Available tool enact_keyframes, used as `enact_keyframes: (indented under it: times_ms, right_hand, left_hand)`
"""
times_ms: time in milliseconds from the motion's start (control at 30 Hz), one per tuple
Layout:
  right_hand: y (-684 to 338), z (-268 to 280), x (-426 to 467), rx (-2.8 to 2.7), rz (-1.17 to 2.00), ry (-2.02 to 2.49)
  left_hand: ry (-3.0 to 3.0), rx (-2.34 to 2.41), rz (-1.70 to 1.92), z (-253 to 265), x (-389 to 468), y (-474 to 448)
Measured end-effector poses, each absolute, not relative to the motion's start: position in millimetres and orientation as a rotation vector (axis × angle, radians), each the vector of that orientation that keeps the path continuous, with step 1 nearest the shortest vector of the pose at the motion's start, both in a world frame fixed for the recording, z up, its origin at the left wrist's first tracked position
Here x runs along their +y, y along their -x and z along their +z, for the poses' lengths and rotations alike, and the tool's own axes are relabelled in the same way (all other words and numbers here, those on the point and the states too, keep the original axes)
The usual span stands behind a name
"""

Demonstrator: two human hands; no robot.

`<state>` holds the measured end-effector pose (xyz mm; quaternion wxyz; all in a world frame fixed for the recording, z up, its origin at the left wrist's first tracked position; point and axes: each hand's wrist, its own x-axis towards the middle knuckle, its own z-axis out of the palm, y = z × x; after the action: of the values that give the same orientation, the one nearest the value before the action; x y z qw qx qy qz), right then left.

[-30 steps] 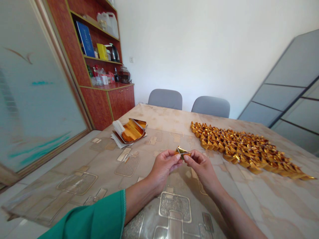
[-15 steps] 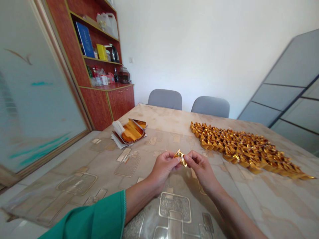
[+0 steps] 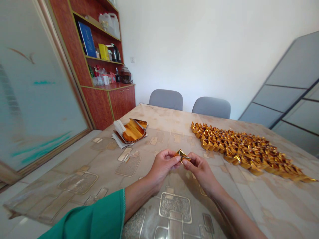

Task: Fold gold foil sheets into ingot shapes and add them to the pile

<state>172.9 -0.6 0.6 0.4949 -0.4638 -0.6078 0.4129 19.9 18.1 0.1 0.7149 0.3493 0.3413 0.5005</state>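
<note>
Between my two hands, above the middle of the table, is a small folded piece of gold foil paper (image 3: 183, 154). My left hand (image 3: 165, 162) pinches its left side with thumb and fingers. My right hand (image 3: 199, 166) is closed on its right side, the thumb at the lower edge. The fingers hide part of the folds. To the right lie rows of folded gold foil pieces (image 3: 236, 142), packed closely together. At the left rests a stack of gold foil sheets (image 3: 133, 131) with white paper beside and under it.
A patterned cover lies over the table (image 3: 82, 199). Two grey chairs (image 3: 165, 99) stand at its far edge. Behind on the left is a red-brown cabinet (image 3: 98, 104) with jugs, a kettle and bottles. A frosted glass door (image 3: 37, 99) is at far left.
The foil piece has turned in my fingers and now shows a wider, boat-like shape. My right fingers have shifted their hold along its right side. The view has moved slightly.
</note>
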Motion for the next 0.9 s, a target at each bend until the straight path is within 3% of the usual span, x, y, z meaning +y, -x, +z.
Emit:
enact_keyframes:
  times_ms: [600, 900]
  right_hand:
    - [-161, 5, -6, -1.422, 0.934, 1.019]
    - [-169, 11, -11, -1.67, 0.301, 1.074]
  left_hand:
    - [-0.761, 0.619, 1.227, 7, 11, -22]
    - [-0.832, 0.673, 1.262, 8, 12, -22]
